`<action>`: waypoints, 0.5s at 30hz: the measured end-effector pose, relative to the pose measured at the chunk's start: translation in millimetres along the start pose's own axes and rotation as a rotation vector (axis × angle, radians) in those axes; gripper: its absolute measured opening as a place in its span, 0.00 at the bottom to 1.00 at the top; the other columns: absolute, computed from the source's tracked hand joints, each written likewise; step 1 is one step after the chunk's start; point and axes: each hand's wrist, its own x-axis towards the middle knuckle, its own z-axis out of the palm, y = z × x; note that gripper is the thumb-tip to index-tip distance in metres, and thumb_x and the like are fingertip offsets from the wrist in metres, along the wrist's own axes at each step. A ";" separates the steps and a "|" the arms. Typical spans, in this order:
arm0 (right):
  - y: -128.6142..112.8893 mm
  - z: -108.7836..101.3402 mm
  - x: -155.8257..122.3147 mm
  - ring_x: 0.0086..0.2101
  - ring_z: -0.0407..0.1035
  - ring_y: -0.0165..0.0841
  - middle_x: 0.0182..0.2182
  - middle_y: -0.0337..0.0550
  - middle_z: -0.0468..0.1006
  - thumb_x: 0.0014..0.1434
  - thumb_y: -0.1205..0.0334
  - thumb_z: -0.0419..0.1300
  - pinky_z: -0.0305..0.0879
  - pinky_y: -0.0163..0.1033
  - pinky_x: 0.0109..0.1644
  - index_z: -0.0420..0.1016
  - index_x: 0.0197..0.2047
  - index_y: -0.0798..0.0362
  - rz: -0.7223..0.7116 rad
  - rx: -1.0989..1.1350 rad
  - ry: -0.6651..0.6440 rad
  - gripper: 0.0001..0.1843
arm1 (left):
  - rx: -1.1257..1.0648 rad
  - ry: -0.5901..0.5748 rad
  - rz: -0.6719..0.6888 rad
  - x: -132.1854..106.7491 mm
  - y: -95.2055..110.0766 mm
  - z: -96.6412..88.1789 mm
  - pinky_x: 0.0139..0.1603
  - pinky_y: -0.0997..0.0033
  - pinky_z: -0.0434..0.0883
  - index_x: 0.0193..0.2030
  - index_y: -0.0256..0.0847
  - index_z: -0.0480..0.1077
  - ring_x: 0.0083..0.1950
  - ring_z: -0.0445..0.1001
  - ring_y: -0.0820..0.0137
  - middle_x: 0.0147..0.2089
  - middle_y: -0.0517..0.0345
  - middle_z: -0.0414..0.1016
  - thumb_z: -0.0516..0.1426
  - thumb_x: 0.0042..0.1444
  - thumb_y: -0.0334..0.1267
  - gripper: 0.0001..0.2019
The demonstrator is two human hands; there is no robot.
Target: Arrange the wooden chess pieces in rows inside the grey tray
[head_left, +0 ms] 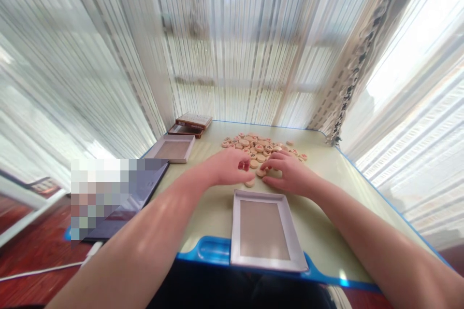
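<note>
Many round wooden Chinese chess pieces (pixel 259 147), marked with red or black characters, lie in a loose heap on the pale green table (pixel 208 205). Over the near left side of the heap is my left hand (pixel 230 166); its fingers are loosely curled, the thumb stands apart, and no piece shows between them. One piece (pixel 250 183) lies just below that thumb. My right hand (pixel 288 171) reaches palm down over the near right side, fingers apart, with its fingertips at another piece (pixel 260 173). Some pieces are hidden beneath the right hand.
A shallow open box tray (pixel 234 231) sits at the table's near edge. Farther left are another box tray (pixel 191 148) and stacked boxes (pixel 194 119). A dark-screened device (pixel 123 217) with a white cable (pixel 43 271) lies left. String curtains (pixel 235 43) hang behind the table.
</note>
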 end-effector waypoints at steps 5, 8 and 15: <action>2.2 2.3 0.3 0.39 0.62 0.37 0.34 0.45 0.72 0.54 0.57 0.57 0.60 0.43 0.44 0.76 0.40 0.49 0.016 -0.021 0.012 0.11 | -0.036 -0.149 0.096 -6.3 4.2 -0.1 0.37 0.73 0.63 0.32 0.43 0.70 0.37 0.67 0.68 0.34 0.60 0.71 0.60 0.37 0.43 0.13; 0.3 0.2 -0.4 0.38 0.62 0.36 0.33 0.45 0.71 0.56 0.55 0.55 0.60 0.42 0.44 0.76 0.38 0.49 0.019 -0.020 0.028 0.12 | 0.033 -0.111 0.103 -4.6 0.4 4.8 0.35 0.72 0.62 0.30 0.42 0.69 0.38 0.66 0.67 0.33 0.59 0.70 0.58 0.38 0.39 0.09; -0.9 -0.9 0.0 0.38 0.60 0.36 0.32 0.46 0.69 0.59 0.53 0.51 0.58 0.43 0.43 0.76 0.28 0.51 0.089 -0.064 0.059 0.17 | 0.071 0.047 0.028 8.2 -11.0 18.3 0.31 0.72 0.61 0.27 0.40 0.65 0.33 0.66 0.70 0.30 0.59 0.69 0.53 0.43 0.34 0.03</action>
